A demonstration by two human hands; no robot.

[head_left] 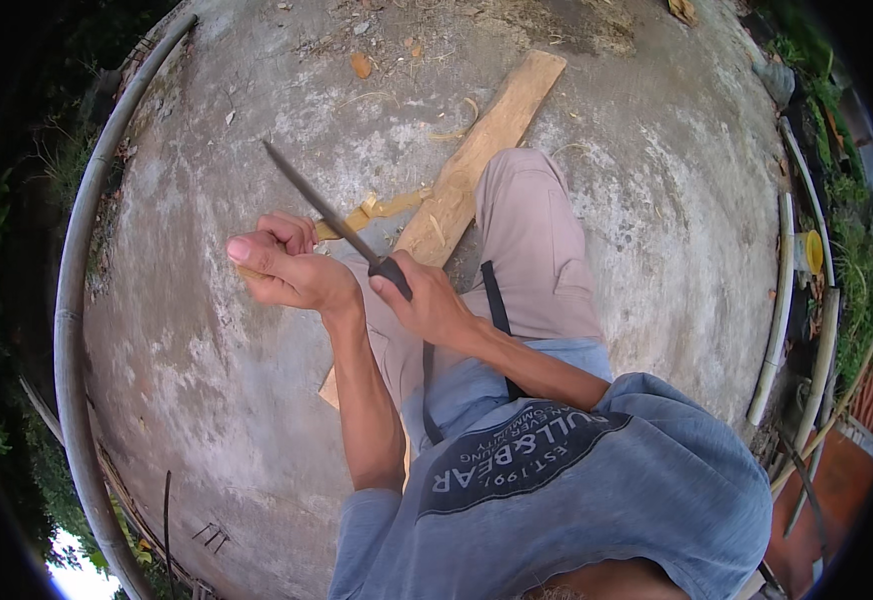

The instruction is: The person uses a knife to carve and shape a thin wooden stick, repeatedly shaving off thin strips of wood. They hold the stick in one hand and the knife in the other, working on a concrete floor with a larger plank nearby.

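My left hand [292, 268] is closed around a slim yellowish strip of wood or bamboo [397, 204]. One end of the strip pokes out beside the thumb, and the other reaches right toward a plank, with a curled, notched-looking part between. In my right hand [435, 305] is a knife, its dark handle [393, 278] wrapped by the fingers. The long grey blade [312, 190] points up and to the left and crosses over the strip close to my left hand. Whether the edge touches the strip I cannot tell.
A long wooden plank [502, 115] lies slantwise on the concrete floor [657, 200], running under my legs. Thin shavings [452, 130] and dry leaves [361, 65] are scattered about. Bamboo poles [72, 290] border the left side, with more poles [779, 310] and a yellow container [810, 252] at right.
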